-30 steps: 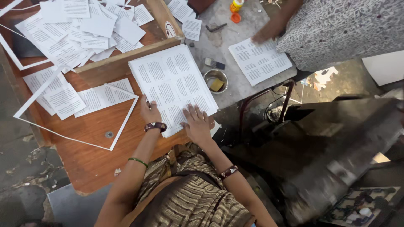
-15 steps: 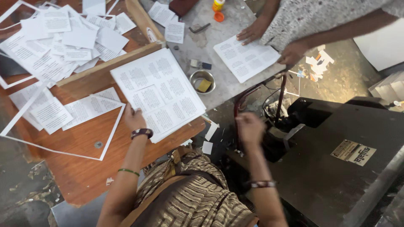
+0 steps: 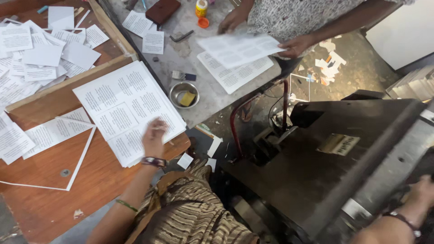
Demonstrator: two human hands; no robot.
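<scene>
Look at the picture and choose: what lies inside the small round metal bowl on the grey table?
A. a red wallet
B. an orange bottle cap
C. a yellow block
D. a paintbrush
C: the metal bowl holds a yellow block, while the brush lies outside it on the grey table.

Bare arms, dark wristbands, green thread bracelet, brown striped garment

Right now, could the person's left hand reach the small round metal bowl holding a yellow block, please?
Probably yes: the left hand rests on the printed sheets, and the metal bowl sits just beyond their edge with nothing between.
</scene>
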